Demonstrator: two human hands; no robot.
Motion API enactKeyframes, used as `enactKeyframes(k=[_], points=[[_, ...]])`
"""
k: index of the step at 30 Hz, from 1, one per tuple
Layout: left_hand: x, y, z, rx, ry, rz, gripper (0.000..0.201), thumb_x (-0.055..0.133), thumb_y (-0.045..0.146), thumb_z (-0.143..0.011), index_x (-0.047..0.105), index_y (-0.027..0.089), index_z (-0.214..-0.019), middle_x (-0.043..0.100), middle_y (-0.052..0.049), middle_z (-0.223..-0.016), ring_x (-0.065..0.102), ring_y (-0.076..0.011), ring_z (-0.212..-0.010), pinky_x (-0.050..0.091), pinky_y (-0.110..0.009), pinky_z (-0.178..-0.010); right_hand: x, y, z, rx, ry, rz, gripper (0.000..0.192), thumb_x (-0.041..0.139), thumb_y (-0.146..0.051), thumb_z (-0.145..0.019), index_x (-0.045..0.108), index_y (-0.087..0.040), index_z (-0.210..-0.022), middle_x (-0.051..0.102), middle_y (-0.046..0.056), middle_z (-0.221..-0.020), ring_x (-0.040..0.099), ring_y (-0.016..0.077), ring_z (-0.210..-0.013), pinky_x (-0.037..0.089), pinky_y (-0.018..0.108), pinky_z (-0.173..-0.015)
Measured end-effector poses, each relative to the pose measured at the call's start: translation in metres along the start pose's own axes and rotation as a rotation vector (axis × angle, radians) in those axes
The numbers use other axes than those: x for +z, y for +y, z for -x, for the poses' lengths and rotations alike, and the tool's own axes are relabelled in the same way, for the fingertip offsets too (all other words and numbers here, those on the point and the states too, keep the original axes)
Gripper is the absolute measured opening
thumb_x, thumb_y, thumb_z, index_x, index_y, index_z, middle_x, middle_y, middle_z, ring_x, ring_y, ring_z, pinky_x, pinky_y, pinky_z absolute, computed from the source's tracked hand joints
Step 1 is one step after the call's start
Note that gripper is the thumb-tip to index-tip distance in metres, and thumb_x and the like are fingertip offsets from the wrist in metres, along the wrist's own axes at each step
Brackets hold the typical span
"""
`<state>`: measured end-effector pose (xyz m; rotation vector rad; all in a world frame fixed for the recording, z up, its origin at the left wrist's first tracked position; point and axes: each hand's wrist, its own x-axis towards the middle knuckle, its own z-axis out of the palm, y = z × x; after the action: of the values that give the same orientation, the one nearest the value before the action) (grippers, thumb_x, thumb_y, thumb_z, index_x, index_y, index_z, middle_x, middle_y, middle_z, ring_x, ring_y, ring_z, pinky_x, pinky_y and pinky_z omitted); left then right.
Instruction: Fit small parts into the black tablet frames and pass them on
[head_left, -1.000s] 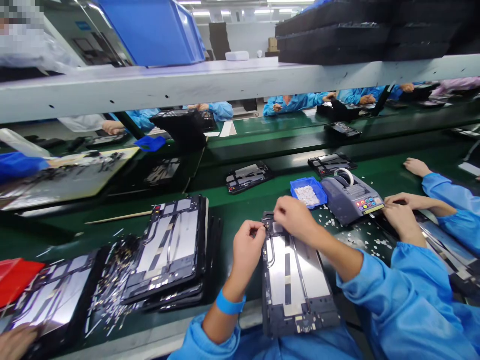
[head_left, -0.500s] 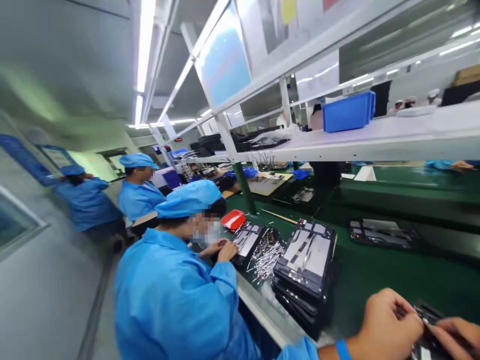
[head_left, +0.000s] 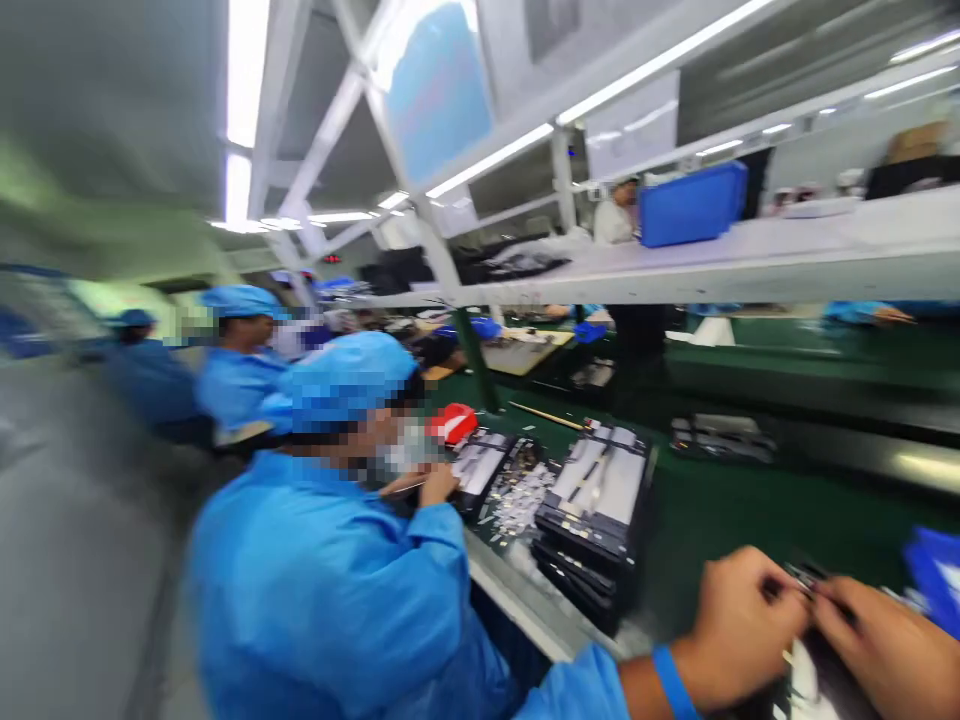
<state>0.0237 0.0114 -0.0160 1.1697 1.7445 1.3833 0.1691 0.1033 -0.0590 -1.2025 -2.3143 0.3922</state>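
Note:
The view is turned left and blurred. My left hand, with a blue wristband, and my right hand meet at the bottom right over the top edge of a dark tablet back panel. Their fingertips pinch a small part there; the blur hides what it is. A stack of similar dark panels with silver insides stands on the green belt just left of my hands.
A co-worker in a blue coat and cap sits close on my left, hands on another panel. Loose silver strips, a red box, a white shelf with a blue bin, more workers behind.
My head swung from looking down at the panel to looking left along the line. My hands have stayed at the panel's top edge. Since half a second ago the view shifted slightly back right.

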Motion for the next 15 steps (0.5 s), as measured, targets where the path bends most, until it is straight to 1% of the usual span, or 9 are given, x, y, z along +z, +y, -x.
enactKeyframes(k=[1, 2, 3, 5, 6, 9, 12, 15], points=[[-0.004, 0.006, 0.001, 0.018, 0.001, 0.001, 0.013, 0.068, 0.025, -0.075, 0.078, 0.023, -0.083, 0.079, -0.006, -0.084, 0.069, -0.0202, -0.077, 0.049, -0.030, -0.067, -0.016, -0.016, 0.004, 0.014, -0.039, 0.008, 0.028, 0.049, -0.038, -0.088, 0.070, -0.030, -0.071, 0.076, 0.009, -0.078, 0.071, 0.0277, -0.070, 0.047, 0.037, -0.062], [-0.008, 0.011, 0.002, 0.035, 0.023, 0.010, 0.011, 0.065, 0.024, -0.077, 0.075, 0.022, -0.080, 0.077, -0.005, -0.082, 0.068, -0.0199, -0.078, 0.049, -0.030, -0.069, -0.031, -0.032, 0.005, 0.038, -0.064, 0.020, 0.028, 0.048, -0.035, -0.089, 0.070, -0.028, -0.074, 0.076, 0.008, -0.079, 0.072, 0.0274, -0.073, 0.046, 0.035, -0.065], [-0.012, 0.014, 0.000, 0.054, 0.014, 0.039, 0.011, 0.062, 0.023, -0.078, 0.073, 0.021, -0.079, 0.076, -0.005, -0.083, 0.067, -0.0197, -0.080, 0.049, -0.030, -0.072, -0.043, -0.047, 0.003, 0.051, -0.084, 0.013, 0.027, 0.047, -0.031, -0.090, 0.071, -0.026, -0.077, 0.077, 0.008, -0.082, 0.072, 0.0263, -0.077, 0.046, 0.034, -0.068], [-0.018, 0.015, -0.009, 0.053, -0.023, 0.086, 0.010, 0.061, 0.026, -0.079, 0.068, 0.020, -0.076, 0.073, -0.004, -0.080, 0.066, -0.0196, -0.077, 0.048, -0.031, -0.071, -0.059, -0.066, -0.005, 0.068, -0.094, -0.052, 0.026, 0.047, -0.023, -0.092, 0.072, -0.022, -0.085, 0.077, 0.006, -0.086, 0.071, 0.0228, -0.083, 0.046, 0.030, -0.074], [-0.019, 0.013, -0.014, 0.043, -0.045, 0.105, 0.010, 0.062, 0.028, -0.079, 0.067, 0.020, -0.077, 0.073, -0.004, -0.079, 0.065, -0.0198, -0.076, 0.049, -0.031, -0.071, -0.063, -0.070, -0.009, 0.086, -0.103, -0.073, 0.024, 0.049, -0.020, -0.092, 0.072, -0.021, -0.085, 0.077, 0.005, -0.086, 0.071, 0.0213, -0.083, 0.045, 0.028, -0.074], [-0.020, 0.006, -0.024, -0.002, -0.090, 0.144, 0.013, 0.064, 0.033, -0.078, 0.066, 0.020, -0.079, 0.072, -0.003, -0.076, 0.066, -0.0206, -0.074, 0.049, -0.031, -0.070, -0.067, -0.071, -0.008, 0.103, -0.049, -0.024, 0.017, 0.057, -0.017, -0.093, 0.073, -0.019, -0.088, 0.076, 0.005, -0.087, 0.069, 0.0198, -0.084, 0.045, 0.027, -0.077], [-0.020, 0.004, -0.023, -0.017, -0.099, 0.151, 0.015, 0.065, 0.035, -0.078, 0.065, 0.019, -0.080, 0.072, -0.003, -0.075, 0.067, -0.0212, -0.073, 0.049, -0.031, -0.068, -0.066, -0.070, 0.003, 0.054, -0.004, 0.065, 0.011, 0.064, -0.014, -0.091, 0.074, -0.019, -0.090, 0.075, 0.004, -0.087, 0.067, 0.0208, -0.087, 0.045, 0.028, -0.081], [-0.020, 0.007, -0.019, 0.007, -0.083, 0.127, 0.015, 0.064, 0.034, -0.079, 0.066, 0.020, -0.080, 0.073, -0.003, -0.076, 0.067, -0.0213, -0.073, 0.049, -0.031, -0.068, -0.065, -0.075, 0.007, 0.000, 0.000, 0.118, 0.010, 0.065, -0.014, -0.092, 0.074, -0.018, -0.090, 0.076, 0.005, -0.089, 0.067, 0.0215, -0.088, 0.045, 0.029, -0.082]])
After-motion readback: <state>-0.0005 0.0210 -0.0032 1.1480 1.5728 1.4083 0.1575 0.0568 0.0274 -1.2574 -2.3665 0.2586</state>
